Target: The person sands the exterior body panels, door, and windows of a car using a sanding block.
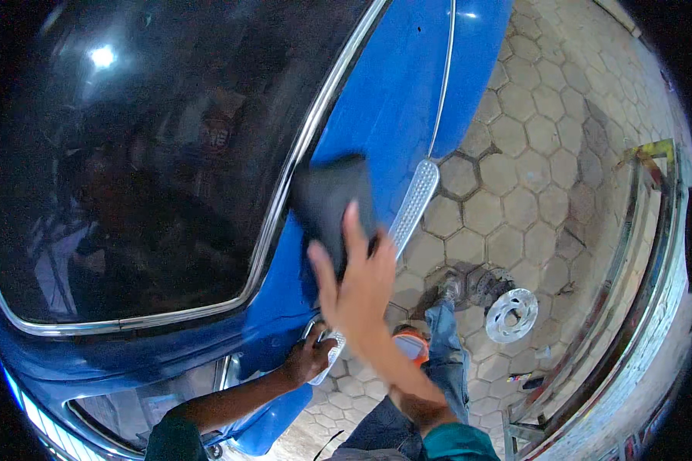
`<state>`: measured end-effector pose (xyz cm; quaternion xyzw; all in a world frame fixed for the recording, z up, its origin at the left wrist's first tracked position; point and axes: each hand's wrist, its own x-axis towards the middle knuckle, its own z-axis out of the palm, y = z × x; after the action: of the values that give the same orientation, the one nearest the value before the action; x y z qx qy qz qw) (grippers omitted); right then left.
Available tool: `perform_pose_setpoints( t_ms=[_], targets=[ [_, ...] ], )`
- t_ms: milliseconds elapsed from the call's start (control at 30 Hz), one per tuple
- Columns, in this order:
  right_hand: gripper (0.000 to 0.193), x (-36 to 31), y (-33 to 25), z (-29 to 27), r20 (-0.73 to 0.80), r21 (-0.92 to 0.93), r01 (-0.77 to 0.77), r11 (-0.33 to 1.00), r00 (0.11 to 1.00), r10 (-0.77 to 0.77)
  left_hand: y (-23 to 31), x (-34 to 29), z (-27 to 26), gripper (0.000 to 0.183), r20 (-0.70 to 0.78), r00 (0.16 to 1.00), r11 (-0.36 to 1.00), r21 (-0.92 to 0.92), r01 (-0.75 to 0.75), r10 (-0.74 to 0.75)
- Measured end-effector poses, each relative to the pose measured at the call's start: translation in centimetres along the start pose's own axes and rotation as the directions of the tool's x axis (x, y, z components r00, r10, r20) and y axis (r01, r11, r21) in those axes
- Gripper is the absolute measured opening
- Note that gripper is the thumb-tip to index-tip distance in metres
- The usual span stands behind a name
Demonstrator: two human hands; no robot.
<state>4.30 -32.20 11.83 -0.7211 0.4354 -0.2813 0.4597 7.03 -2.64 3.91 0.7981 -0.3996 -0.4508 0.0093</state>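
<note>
A black cloth (334,196), blurred by motion, lies over blue car bodywork (388,84) beside a large dark window with chrome trim (312,115). My right hand (355,288) holds the cloth, fingers spread along its near part; I cannot tell how it is folded. Along the car's edge runs a silver perforated metal strip (417,192). Lower left of my right hand, my left hand (309,359) is curled over the strip's near end, its fingertips partly hidden. The dark window (154,169) fills the left side and reflects a bright light.
Hexagonal paving stones (515,161) cover the ground. A shiny slotted brake disc (511,316) lies near my foot (452,286). An orange-rimmed container (411,346) stands by my leg. At the right, a long frame (630,276) runs beside a wall.
</note>
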Motion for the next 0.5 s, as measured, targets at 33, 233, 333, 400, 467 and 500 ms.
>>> perform_pose_setpoints(
  t_ms=[33, 233, 333, 400, 467, 500],
  targets=[
    [0.066, 3.3, 0.0, -0.7, -0.066, -0.003, -0.011, 1.000, 0.998, 0.010, 0.9, 0.3, -0.5, 0.035, 0.039, 0.998, 0.986, -0.155, 0.064, -0.059],
    [0.066, 5.5, -0.7, -0.5, -0.126, 0.062, 0.037, 0.997, 0.992, -0.029, 1.1, 0.6, -0.7, 0.020, 0.041, 0.994, 0.934, -0.339, 0.111, -0.103],
    [0.066, -1.1, -0.2, 0.4, -0.093, 0.045, 0.093, 0.995, 0.992, -0.089, 1.1, 0.6, -0.9, 0.021, -0.069, 0.997, 0.977, -0.211, -0.037, 0.023],
    [0.067, -2.4, -0.4, 0.3, -0.003, 0.125, 0.102, 0.987, 0.995, -0.102, 1.6, 0.4, -1.2, 0.022, -0.193, 0.923, 0.932, 0.215, -0.292, 0.334],
    [0.066, 1.1, -0.5, 0.5, -0.088, 0.143, 0.075, 0.987, 0.994, -0.063, 2.0, -0.3, -1.8, 0.022, -0.166, 0.959, 0.973, 0.066, -0.223, 0.231],
    [0.066, 3.8, -0.3, 0.7, -0.138, 0.179, 0.043, 0.983, 0.990, -0.018, 2.2, 0.0, -1.8, 0.022, -0.127, 0.983, 0.986, -0.086, -0.144, 0.132]
  ],
)
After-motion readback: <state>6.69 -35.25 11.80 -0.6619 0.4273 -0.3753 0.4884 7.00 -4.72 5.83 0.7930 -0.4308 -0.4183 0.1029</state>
